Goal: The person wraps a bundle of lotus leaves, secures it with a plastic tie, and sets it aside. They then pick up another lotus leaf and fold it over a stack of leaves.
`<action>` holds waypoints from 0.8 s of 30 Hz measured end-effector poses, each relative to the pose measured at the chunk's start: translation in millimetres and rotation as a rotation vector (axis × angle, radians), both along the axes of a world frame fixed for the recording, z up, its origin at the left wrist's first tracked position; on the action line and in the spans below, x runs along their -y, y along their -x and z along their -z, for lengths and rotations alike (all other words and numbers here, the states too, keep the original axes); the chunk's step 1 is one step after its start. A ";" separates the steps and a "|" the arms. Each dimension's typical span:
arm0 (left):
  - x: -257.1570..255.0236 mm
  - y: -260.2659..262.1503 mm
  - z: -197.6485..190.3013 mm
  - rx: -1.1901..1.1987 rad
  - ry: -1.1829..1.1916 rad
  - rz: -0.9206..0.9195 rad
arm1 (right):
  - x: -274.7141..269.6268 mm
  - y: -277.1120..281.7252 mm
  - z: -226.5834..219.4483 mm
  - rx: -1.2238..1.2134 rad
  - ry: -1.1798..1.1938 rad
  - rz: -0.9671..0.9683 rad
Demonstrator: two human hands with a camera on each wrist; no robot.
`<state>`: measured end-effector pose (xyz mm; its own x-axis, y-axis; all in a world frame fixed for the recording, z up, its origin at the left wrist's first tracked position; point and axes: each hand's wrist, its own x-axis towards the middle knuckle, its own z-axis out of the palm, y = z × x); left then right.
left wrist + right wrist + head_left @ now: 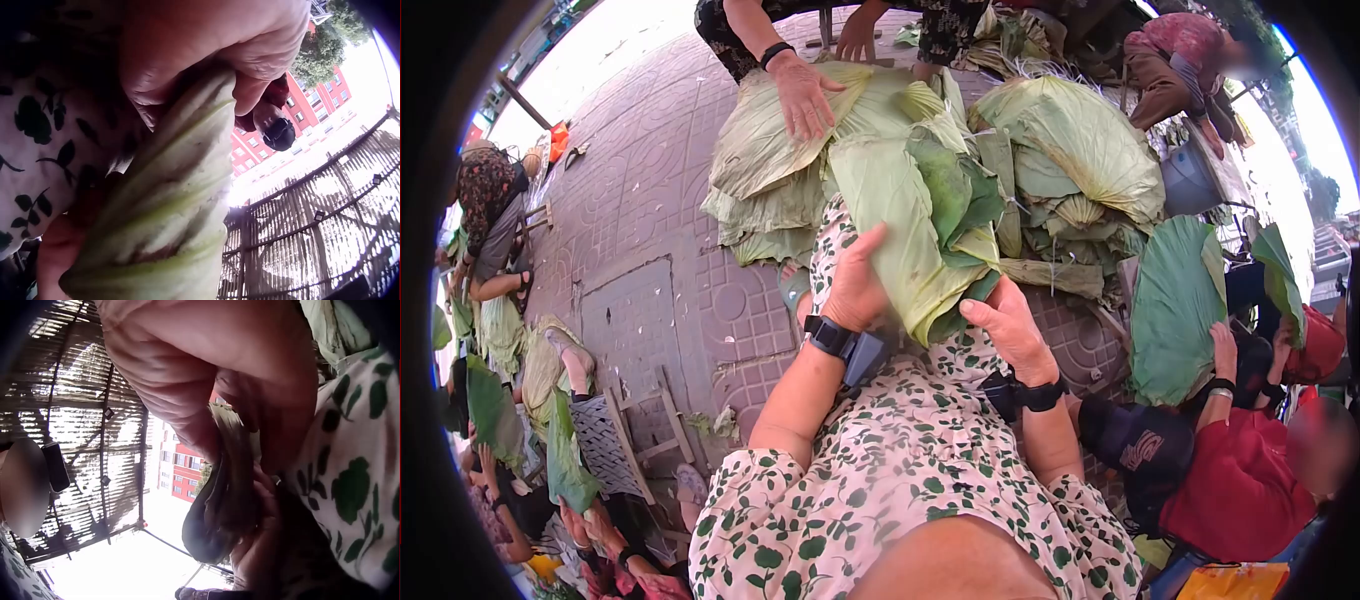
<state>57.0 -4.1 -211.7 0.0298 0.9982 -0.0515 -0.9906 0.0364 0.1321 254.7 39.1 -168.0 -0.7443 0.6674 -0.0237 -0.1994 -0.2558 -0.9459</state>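
Observation:
A folded pale-green lotus leaf (890,215), its darker green side showing on the right, lies across the lap in the head view. My left hand (862,280) grips its left edge, thumb on top and fingers hidden beneath. On the right edge my right hand (1012,325) pinches the fold near its lower end. Ribbed layers of the leaf (175,194) run out from the curled left fingers in the left wrist view. In the right wrist view, the rolled leaf end (231,481) sits between the right thumb and fingers.
Stacked lotus leaves (765,170) lie just ahead, with another person's hand (805,95) resting on them. A second leaf pile (1075,145) stands to the right. People handling leaves sit on both sides. A low woven stool (615,445) stands at left on the paved ground (625,230).

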 end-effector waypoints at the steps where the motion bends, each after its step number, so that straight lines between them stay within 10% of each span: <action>1: 0.2 -0.1 -0.2 -0.011 0.020 0.003 | -0.4 1.9 4.6 0.000 0.001 0.002; 8: 11.9 -4.3 -14.2 -0.470 0.158 -0.080 | -3.9 10.1 36.2 -0.044 0.230 0.087; 17: 56.0 -7.3 -49.7 -1.500 0.124 -0.361 | -5.5 36.7 1.5 0.357 -0.638 0.248; 24: 45.1 -24.0 -27.5 -1.858 0.193 -0.539 | 9.2 47.0 0.2 0.314 -0.611 0.206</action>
<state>81.0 -49.2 -184.2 -0.4413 0.8607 0.2540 0.4463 -0.0351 0.8942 207.7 29.9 -168.2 -0.6209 0.7561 0.2070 0.1184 0.3514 -0.9287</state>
